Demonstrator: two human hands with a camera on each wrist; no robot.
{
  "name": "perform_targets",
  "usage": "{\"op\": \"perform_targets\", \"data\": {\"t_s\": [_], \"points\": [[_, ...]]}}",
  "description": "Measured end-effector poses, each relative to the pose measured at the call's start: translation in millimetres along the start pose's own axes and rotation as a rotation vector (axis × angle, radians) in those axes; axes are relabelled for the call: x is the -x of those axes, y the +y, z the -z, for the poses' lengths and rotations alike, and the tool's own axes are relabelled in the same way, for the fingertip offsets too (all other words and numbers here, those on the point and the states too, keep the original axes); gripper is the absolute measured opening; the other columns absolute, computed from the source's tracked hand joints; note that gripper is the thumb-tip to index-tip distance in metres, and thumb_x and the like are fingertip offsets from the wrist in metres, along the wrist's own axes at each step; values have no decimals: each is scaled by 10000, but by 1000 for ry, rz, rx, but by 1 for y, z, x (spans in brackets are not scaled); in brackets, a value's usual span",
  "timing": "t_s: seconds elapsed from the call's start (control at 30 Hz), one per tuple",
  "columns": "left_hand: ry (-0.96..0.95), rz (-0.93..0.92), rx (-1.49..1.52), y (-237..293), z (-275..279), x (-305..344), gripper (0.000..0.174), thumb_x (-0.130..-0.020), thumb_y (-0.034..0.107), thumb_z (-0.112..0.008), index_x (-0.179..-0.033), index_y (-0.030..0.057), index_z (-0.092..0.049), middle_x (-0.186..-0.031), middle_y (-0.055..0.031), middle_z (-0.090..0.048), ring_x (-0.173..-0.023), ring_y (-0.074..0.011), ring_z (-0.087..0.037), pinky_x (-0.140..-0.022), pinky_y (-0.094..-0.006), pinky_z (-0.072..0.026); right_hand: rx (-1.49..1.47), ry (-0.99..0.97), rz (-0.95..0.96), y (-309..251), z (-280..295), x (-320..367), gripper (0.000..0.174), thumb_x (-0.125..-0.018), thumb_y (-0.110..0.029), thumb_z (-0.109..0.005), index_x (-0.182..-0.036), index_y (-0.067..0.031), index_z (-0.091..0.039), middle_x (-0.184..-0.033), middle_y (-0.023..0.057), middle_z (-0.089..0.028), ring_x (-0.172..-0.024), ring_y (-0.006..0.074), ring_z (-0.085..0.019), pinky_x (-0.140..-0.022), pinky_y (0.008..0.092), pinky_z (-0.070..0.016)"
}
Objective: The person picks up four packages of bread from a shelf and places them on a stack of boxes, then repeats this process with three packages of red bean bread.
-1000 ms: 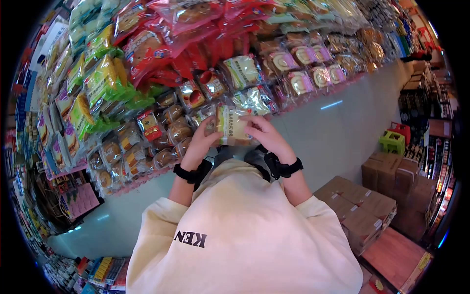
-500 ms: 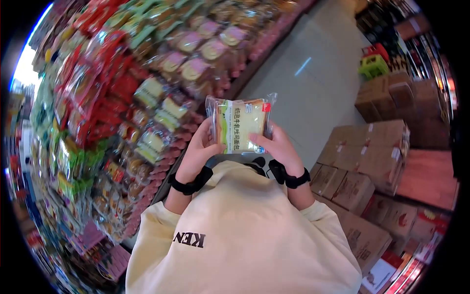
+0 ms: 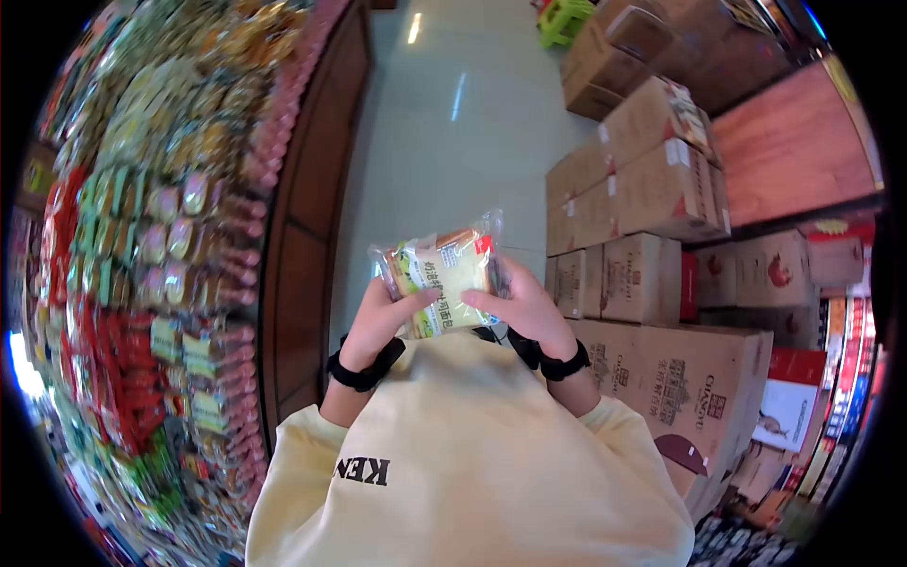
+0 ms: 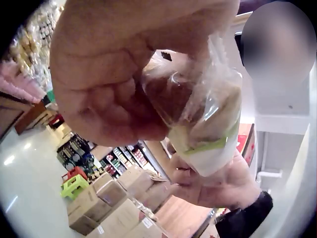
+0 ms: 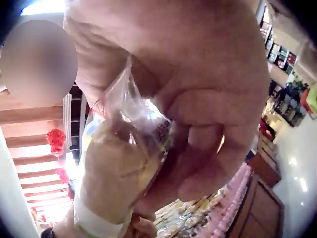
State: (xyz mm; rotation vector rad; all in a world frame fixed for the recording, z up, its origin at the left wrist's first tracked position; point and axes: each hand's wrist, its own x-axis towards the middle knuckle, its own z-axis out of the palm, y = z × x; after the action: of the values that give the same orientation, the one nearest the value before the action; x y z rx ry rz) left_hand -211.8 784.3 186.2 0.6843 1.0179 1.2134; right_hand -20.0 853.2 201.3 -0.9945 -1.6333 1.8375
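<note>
A clear-wrapped pack of sliced toast bread [image 3: 444, 283], with a cream and green label and a red corner mark, is held in front of the body between both hands. My left hand [image 3: 380, 317] grips its left end, thumb over the label. My right hand [image 3: 524, 307] grips the right end, its thumb also on the front. The left wrist view shows the crimped end of the wrapper [image 4: 215, 64] close to the left palm, with the bread's side visible through the film. In the right wrist view the fingers curl behind the pack [image 5: 116, 173].
On the left runs a long display [image 3: 283, 123] heaped with packaged breads, with a dark wood side panel [image 3: 316, 180]. Stacked cardboard boxes [image 3: 652, 189] line the right side. A tiled aisle floor [image 3: 453, 151] lies between them, with a green plastic stool [image 3: 565, 21] at the far end.
The view has turned rightward, away from the bread display to the aisle. Both hands have kept hold of the bread pack, which came away from the display and now tilts slightly.
</note>
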Motion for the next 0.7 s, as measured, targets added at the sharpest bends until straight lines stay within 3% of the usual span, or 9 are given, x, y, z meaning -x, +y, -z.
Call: {"op": "perform_targets", "data": {"t_s": [0.2,0.4,0.47,0.7], "points": [[-199,98,-87,-6,-60,-58,291,-795,24,-638,-1072,-33,-569,-1004,-73,-638,-892,-115,-598,-791,-273,-485,-55,161,-168,-13,62,39,489,-797,-158,-688,-1206,7,-478,-990,40,-600,-836,80,-535,-718,246,-465],[-403,233,-233,-16,-100,-110,301,-803,44,-652,-1080,-34,-561,-1005,-67,-638,-898,-106,-592,-792,-269,-484,-179,392,-9,16,99,54,506,-782,-141,-700,-1211,4,-475,-1007,51,-603,-878,89,-541,-767,256,-462],[-492,211,-197,-22,-115,-129,334,-805,62,-659,-1106,-28,-547,-1025,-67,-632,-915,-106,-586,-798,-271,-481,-62,482,0,16,115,58,520,-769,-68,-706,-1224,8,-468,-1118,58,-580,-987,119,-553,-865,281,-449],[-755,91,-516,-13,-161,-219,428,-774,169,-712,-1117,-22,-541,-991,-68,-633,-888,-107,-579,-794,-275,-471,-140,785,147,14,178,44,483,-764,-72,-703,-1194,8,-496,-1076,69,-602,-986,129,-554,-868,284,-441]]}}
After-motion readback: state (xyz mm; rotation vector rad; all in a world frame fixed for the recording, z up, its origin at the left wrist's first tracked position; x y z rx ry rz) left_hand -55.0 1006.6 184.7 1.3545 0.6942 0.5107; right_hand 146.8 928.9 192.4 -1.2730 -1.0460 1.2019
